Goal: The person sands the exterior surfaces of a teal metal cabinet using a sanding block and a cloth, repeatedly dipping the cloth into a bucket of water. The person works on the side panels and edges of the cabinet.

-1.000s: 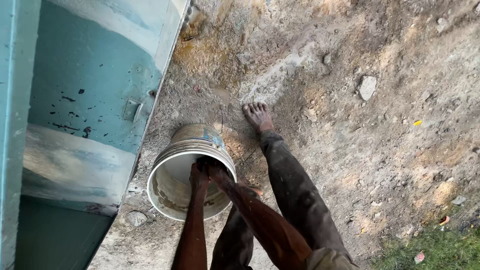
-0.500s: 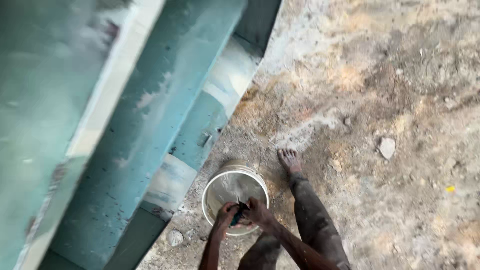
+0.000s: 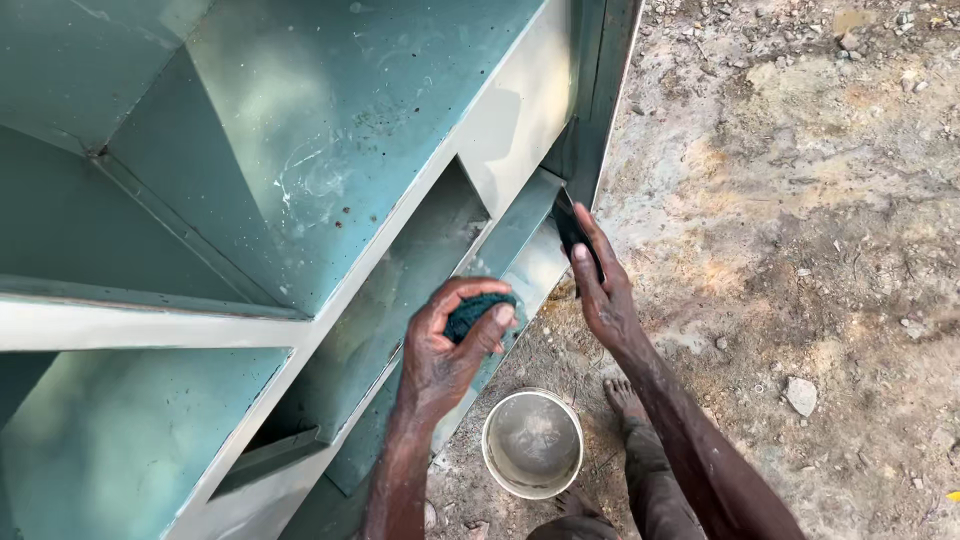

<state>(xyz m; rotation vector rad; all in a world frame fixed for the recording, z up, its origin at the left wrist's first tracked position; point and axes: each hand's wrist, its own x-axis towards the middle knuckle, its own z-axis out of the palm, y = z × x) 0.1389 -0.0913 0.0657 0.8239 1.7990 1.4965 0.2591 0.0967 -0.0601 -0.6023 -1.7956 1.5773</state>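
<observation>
Left hand (image 3: pixel 445 350), grip closed round a dark green scouring pad (image 3: pixel 478 310), presses it against the teal metal frame (image 3: pixel 330 190); right hand (image 3: pixel 600 285) pinches a dark flat piece (image 3: pixel 570 225) at the frame's edge. A pail (image 3: pixel 532 443) stands below the frame.

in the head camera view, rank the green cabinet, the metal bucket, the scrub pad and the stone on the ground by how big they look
1. green cabinet
2. metal bucket
3. scrub pad, partly hidden in the left hand
4. stone, looks smallest, though farther away, so unsure

My left hand (image 3: pixel 445 345) covers most of the dark green scrub pad (image 3: pixel 478 311); my right hand's (image 3: pixel 600 290) black tool (image 3: pixel 570 225) unidentifiable.
</observation>
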